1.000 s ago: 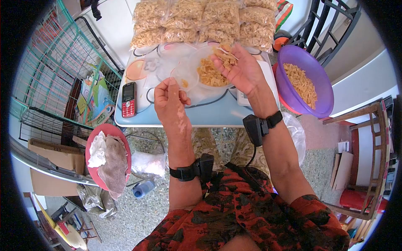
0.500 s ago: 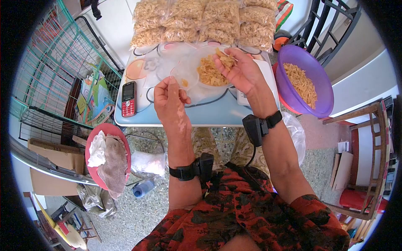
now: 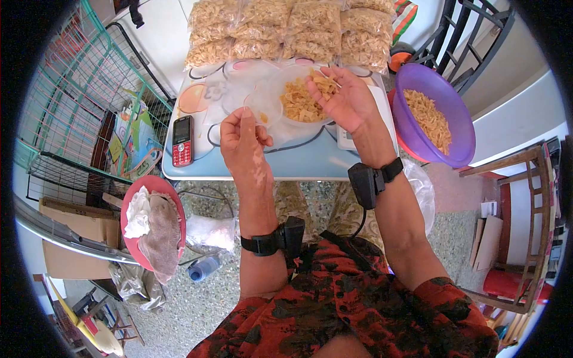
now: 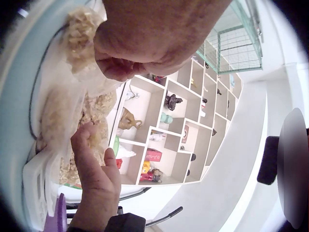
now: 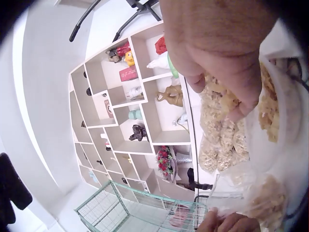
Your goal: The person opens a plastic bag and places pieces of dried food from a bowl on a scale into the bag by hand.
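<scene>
My left hand point(image 3: 246, 140) pinches the edge of a clear plastic bag point(image 3: 271, 107) between thumb and fingers, low over the table. A few yellowish pieces show through the bag. My right hand point(image 3: 351, 104) holds a small bunch of dried yellowish chips point(image 3: 325, 86) in its curled fingers, close over a translucent bowl point(image 3: 305, 124). More of the same chips point(image 3: 298, 102) lie inside that bowl. In the right wrist view, the left fingertips point(image 5: 229, 223) grip the bag at the bottom edge.
Filled clear bags point(image 3: 256, 30) are stacked along the table's back. A white scale point(image 3: 346, 141) sits by the right hand; a red phone point(image 3: 183, 143) lies at left. A purple basin point(image 3: 465, 128) of pale strips stands right of the table. A wire cage point(image 3: 77, 113) is at left.
My right hand has shifted slightly beside the bowl and its fingers have changed pose around the chips. My left hand has stayed nearly still, holding the bag.
</scene>
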`<act>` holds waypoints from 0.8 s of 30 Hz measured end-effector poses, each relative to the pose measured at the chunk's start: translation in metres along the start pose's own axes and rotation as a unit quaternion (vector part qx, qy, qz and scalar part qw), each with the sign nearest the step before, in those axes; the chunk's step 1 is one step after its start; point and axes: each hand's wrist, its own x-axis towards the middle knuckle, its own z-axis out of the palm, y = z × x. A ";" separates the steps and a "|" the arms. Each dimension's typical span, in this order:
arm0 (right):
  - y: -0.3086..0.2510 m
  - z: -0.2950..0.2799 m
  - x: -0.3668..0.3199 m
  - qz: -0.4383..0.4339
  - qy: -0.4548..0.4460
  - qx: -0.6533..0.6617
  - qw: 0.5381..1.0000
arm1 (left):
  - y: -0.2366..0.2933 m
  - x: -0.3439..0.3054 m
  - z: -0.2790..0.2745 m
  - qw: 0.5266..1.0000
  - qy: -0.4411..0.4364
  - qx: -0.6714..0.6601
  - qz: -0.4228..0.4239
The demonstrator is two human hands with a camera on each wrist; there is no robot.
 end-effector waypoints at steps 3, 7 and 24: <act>-0.001 0.002 -0.002 0.004 0.005 0.016 1.000 | 0.000 -0.001 0.001 1.000 0.003 0.002 -0.001; -0.002 0.014 -0.009 0.000 0.005 0.012 1.000 | 0.000 -0.001 0.001 1.000 0.002 0.000 0.001; 0.052 0.048 -0.015 0.122 -0.097 -0.038 0.987 | 0.001 -0.001 -0.003 1.000 0.009 -0.027 -0.001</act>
